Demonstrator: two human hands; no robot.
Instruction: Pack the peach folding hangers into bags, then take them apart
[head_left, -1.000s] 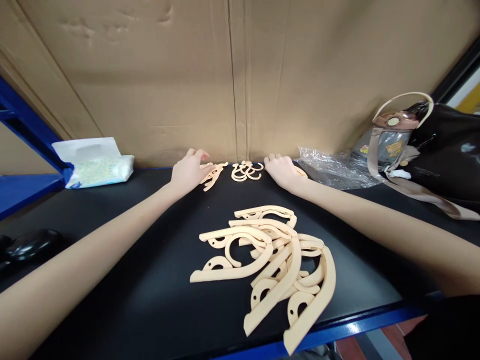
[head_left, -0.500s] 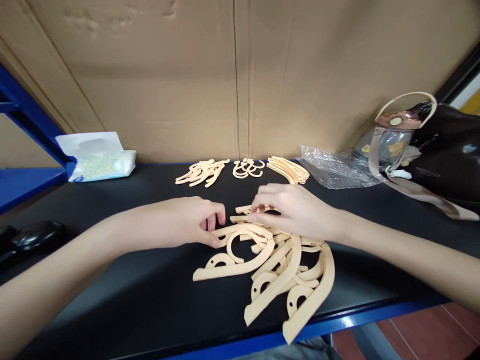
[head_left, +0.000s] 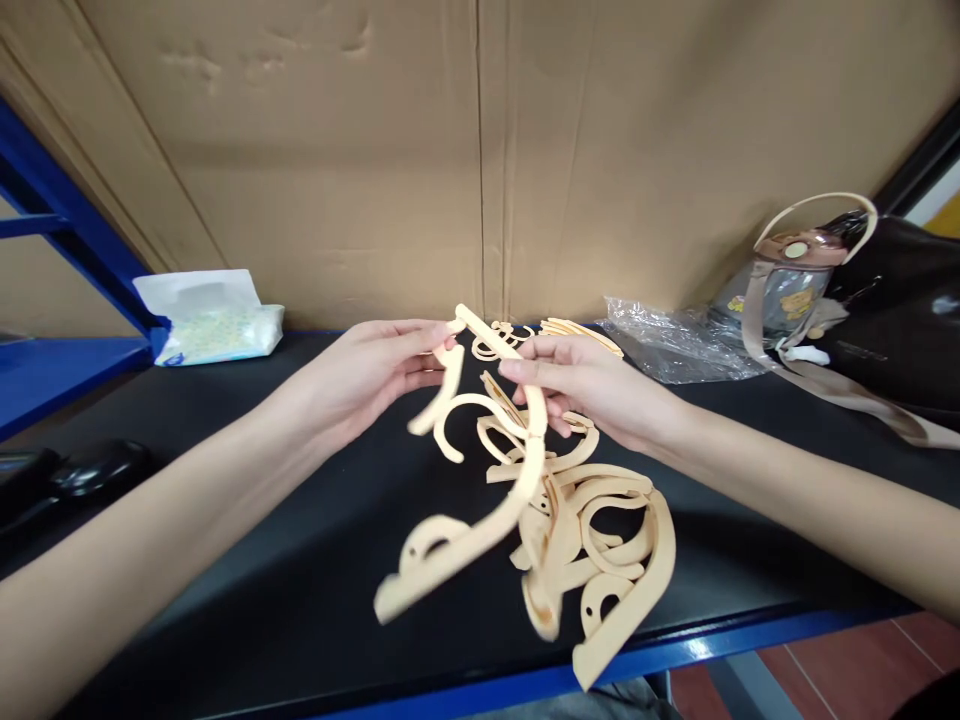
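A blue metal frame (head_left: 82,260) stands at the far left, and near it on the black desk (head_left: 285,610) lies a glossy, rounded black object (head_left: 105,470), cut by the picture's edge. Further back rests a soft pack of tissues (head_left: 225,338), its white flap raised, close to the cardboard sheet (head_left: 337,150) that backs the desk. Next comes the left hand (head_left: 375,370), its grip pinching the upper end of a beige folding clothes hanger (head_left: 491,525) between thumb and forefinger. A short curved piece (head_left: 442,390) hangs just below those fingertips; whether it is joined to the hanger I cannot tell. The hanger is held above the desk between the two hands — hook curling to the left, lower arm slanting down toward the near left. Behind it, small curved hooks (head_left: 487,345) lie at the back of the desk. The right hand (head_left: 600,385) has its grip closed around the hanger's upper arm, thumb on top, fingers partly hidden behind. Below that hand, more beige hangers (head_left: 660,560) lie in an overlapping heap reaching the near edge, while thin beige strips (head_left: 585,332) lie beyond it. Further right are a crumpled clear plastic bag (head_left: 667,345), a transparent bottle (head_left: 787,295) with a carrying strap (head_left: 757,310), and — rightmost — a black bag (head_left: 900,310).
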